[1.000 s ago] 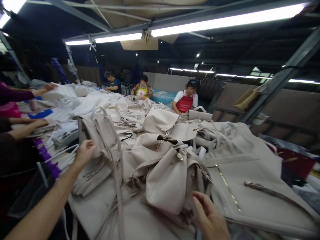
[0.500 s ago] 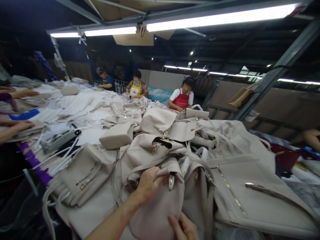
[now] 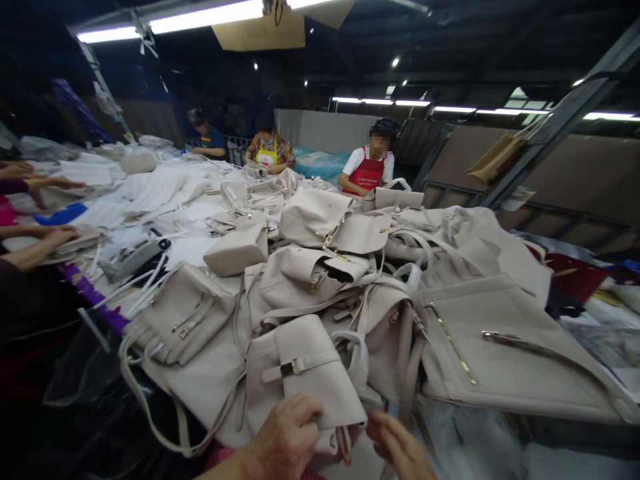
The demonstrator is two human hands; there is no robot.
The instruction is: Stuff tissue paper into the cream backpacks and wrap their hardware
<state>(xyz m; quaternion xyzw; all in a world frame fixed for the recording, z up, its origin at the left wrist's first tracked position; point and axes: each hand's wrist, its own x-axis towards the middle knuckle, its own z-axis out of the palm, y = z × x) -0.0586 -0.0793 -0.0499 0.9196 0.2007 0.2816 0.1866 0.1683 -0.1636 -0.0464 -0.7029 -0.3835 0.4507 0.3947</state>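
Observation:
A beige backpack lies at the near edge of the pile. Its flap faces up, with a strap and a gold buckle across it. My left hand is closed on the near part of this backpack, its fingers curled in. Beside the right corner of the flap is my right hand, fingers stretched out and apart from the thumb. Whether its fingertips touch the backpack I cannot tell. Between the hands, a small tab hangs from the flap's near end. Another beige backpack with a gaping top lies just behind.
More beige bags are heaped to the left, and a large panel with a gold zipper spreads to the right. A tape dispenser stands at left. Co-workers' hands are at the left edge; a person in a red apron works behind.
The backpack in my hands has been turned, so its buckled flap now faces up. Both hands are lower in view, and my left hand has shifted to the near end. The camera tilts further down.

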